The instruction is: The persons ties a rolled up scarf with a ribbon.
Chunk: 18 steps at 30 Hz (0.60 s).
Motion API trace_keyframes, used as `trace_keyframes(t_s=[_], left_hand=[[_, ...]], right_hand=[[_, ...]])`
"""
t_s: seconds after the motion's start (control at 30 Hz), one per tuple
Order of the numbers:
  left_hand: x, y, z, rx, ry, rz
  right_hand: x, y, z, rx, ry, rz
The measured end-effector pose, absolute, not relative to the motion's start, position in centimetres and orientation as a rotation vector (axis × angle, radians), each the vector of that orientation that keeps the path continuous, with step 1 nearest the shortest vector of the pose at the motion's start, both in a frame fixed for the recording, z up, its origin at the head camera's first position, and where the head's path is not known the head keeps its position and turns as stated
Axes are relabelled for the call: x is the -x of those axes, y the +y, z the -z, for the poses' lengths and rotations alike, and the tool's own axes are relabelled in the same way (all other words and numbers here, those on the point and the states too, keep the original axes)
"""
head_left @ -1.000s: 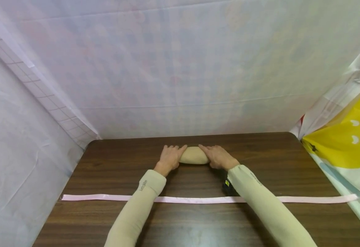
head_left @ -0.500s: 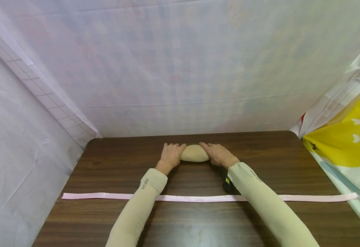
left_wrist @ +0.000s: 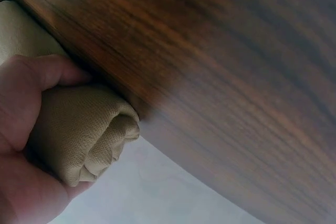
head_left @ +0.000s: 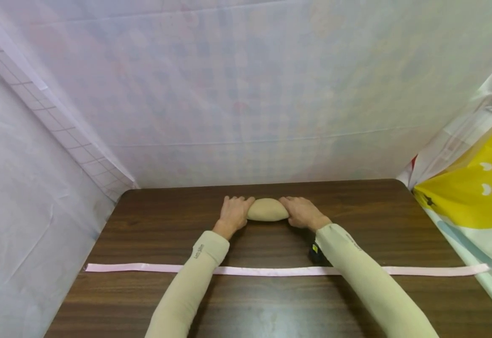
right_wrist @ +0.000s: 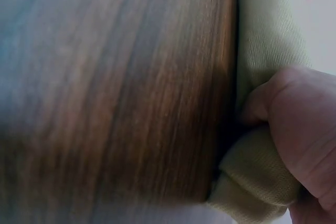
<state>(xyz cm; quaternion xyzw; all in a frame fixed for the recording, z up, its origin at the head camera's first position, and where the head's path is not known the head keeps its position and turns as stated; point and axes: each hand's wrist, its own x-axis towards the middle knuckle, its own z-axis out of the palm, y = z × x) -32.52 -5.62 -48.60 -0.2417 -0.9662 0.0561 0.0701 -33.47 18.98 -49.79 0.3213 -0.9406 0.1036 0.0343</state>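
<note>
A rolled-up khaki cloth (head_left: pixel 268 210) lies crosswise on the dark wooden table, near its far edge. My left hand (head_left: pixel 233 213) grips the roll's left end, and in the left wrist view the thumb presses along its side while the spiralled folds of the cloth end (left_wrist: pixel 79 129) stick out past the hand. At the other end, my right hand (head_left: pixel 303 213) holds the roll, its thumb (right_wrist: pixel 257 106) pressed into the fabric in the right wrist view. The fingers are partly hidden behind the cloth. Light sleeves cover both forearms.
A pink strip (head_left: pixel 271 271) runs across the table (head_left: pixel 144 230). Beside the right forearm sits a small black object with a yellow-green label (head_left: pixel 315 251), partly hidden by the sleeve. Pale sheeting (head_left: pixel 246 94) hangs behind, and a yellow-patterned cloth (head_left: pixel 474 192) hangs at right.
My right hand has shifted slightly to the right, so a little more of the roll shows between the hands. The left hand keeps its grip almost in place.
</note>
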Motion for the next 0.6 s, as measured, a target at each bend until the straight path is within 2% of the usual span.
trace_keyframes(t_s=[0.6], left_hand=[[32.57,-6.22,48.26,0.786,-2.891,-0.196]], right_hand=[[33.57,19.54,49.61,-1.051,-2.852,-0.228]])
